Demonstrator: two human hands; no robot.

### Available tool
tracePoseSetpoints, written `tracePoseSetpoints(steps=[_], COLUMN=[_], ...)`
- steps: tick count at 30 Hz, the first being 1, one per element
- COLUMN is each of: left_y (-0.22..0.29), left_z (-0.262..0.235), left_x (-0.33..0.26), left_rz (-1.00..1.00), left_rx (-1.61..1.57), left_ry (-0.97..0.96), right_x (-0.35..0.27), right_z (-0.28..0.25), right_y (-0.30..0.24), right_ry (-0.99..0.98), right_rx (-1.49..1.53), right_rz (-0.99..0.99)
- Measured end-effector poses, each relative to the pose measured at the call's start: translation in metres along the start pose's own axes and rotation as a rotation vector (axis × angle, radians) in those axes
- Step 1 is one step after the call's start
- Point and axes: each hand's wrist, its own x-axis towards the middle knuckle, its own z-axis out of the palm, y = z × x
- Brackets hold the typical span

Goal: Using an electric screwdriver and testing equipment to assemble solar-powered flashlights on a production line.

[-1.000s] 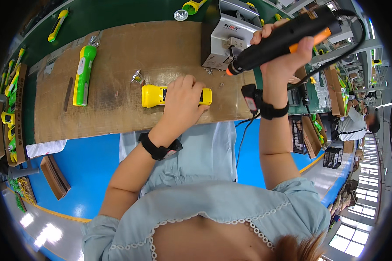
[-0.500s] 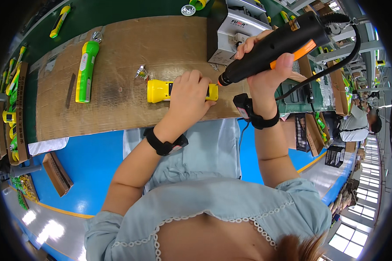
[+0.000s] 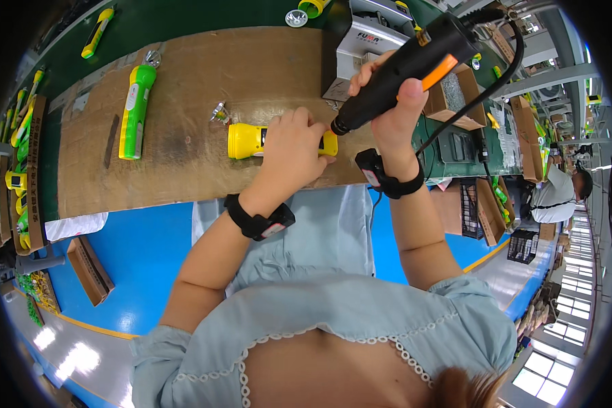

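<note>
Hands, two of them, work near the upper middle of the frame. The left hand (image 3: pixel 294 151) presses down on one yellow plastic torch (image 3: pixel 248 141), fingers closed over its body, pinning it to the worn brown board (image 3: pixel 183 88). The right hand (image 3: pixel 393 102) is clamped round one black electric screwdriver (image 3: pixel 404 64) with an orange trigger, its tip at the torch's right end. One green-and-yellow torch (image 3: pixel 133 112) lies at upper left; one small shiny reflector (image 3: pixel 219 113) sits just beside the yellow torch.
</note>
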Motion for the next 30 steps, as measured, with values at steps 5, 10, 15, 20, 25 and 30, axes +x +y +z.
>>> tracePoseSetpoints(steps=[5, 10, 15, 20, 25, 30], left_y=[0.005, -0.001, -0.013, -0.040, -0.030, -0.017], left_z=[-0.002, -0.007, -0.066, -0.074, -0.054, -0.029], left_x=[-0.001, -0.007, -0.024, -0.036, -0.031, -0.026], left_rz=[-0.025, 0.091, 0.105, 0.042, 0.034, 0.145], left_rx=[0.023, -0.169, -0.018, 0.209, 0.071, 0.017], left_ry=[-0.024, 0.011, 0.074, -0.078, -0.112, 0.002], right_x=[0.013, 0.056, 0.069, 0.067, 0.028, -0.020], right_z=[-0.013, -0.028, -0.036, -0.026, -0.012, 0.017], right_y=[-0.028, -0.049, -0.032, -0.037, -0.044, -0.049], right_ry=[0.215, 0.336, 0.211, 0.124, 0.119, -0.093], right_rx=[0.107, 0.039, -0.159, -0.219, 0.111, 0.248], right_rz=[-0.224, -0.406, -0.476, -0.312, -0.023, -0.101])
